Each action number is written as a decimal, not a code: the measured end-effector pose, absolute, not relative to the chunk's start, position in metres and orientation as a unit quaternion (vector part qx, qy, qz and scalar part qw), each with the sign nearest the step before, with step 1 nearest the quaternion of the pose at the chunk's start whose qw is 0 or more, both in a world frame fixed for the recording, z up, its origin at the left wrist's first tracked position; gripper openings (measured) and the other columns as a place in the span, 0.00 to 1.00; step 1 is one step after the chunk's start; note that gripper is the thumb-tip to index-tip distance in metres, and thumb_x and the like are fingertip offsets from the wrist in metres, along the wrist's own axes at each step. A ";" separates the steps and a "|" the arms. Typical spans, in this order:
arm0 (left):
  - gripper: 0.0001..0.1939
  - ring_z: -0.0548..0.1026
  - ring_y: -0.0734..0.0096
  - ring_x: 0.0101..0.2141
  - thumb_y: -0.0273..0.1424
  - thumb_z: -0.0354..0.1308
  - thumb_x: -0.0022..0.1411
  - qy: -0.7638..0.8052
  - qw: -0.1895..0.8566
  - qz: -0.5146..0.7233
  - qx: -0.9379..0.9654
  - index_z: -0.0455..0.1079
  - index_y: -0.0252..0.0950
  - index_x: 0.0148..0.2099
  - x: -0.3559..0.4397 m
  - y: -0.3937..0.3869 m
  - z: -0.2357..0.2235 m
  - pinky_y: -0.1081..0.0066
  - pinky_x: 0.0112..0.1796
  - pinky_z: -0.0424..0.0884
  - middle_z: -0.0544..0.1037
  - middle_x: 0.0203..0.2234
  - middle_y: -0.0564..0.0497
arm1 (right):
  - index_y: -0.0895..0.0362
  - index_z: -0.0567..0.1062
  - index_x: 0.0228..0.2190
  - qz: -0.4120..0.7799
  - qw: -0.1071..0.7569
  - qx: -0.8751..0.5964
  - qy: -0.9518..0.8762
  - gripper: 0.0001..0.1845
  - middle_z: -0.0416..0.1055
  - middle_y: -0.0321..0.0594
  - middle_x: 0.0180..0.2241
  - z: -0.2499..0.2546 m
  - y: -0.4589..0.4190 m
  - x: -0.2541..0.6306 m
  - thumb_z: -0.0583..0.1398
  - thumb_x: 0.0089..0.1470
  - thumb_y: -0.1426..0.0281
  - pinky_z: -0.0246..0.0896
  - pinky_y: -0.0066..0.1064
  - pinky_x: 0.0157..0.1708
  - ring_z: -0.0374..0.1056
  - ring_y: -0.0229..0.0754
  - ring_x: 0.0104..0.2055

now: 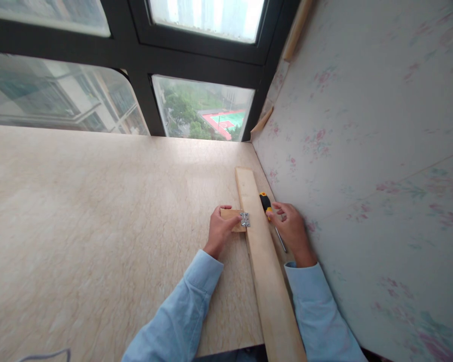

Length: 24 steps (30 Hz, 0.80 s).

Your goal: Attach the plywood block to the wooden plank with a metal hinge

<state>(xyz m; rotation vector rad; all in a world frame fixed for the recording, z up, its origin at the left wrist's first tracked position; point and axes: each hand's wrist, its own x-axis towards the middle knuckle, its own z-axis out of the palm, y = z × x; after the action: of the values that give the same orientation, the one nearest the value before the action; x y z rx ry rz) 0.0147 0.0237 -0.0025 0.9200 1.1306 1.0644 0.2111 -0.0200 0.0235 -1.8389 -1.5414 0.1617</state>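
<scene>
A long pale wooden plank [266, 261] lies on the marble-patterned table [98, 221], running from the front edge toward the window. A small wooden block [230, 214] butts against its left side, and a small metal hinge [244, 219] bridges the two. My left hand [221, 231] rests on the block and holds it against the plank. My right hand [292, 229] is on the plank's right side, fingers closing around a screwdriver with a black-and-yellow handle [265, 201]; its metal shaft [281, 240] lies under the palm.
A wall with floral wallpaper [362, 151] stands close on the right, right beside the plank. Dark-framed windows [202, 108] run along the table's far edge. The table's front edge [230, 349] is near my sleeves.
</scene>
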 end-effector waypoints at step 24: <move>0.27 0.76 0.66 0.31 0.32 0.70 0.41 0.490 0.620 0.465 0.400 0.66 0.32 0.44 0.015 0.024 -0.003 0.71 0.29 0.73 0.76 0.33 0.45 | 0.54 0.76 0.42 0.392 0.661 -0.527 -0.363 0.18 0.78 0.40 0.37 0.050 -0.024 0.198 0.64 0.50 0.59 0.70 0.34 0.37 0.73 0.39 0.32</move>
<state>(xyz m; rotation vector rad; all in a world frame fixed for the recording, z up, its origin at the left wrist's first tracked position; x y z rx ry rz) 0.0151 0.0240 -0.0034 0.9199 1.1266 1.0683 0.1982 -0.0240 0.0504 -1.1915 -0.8220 0.8878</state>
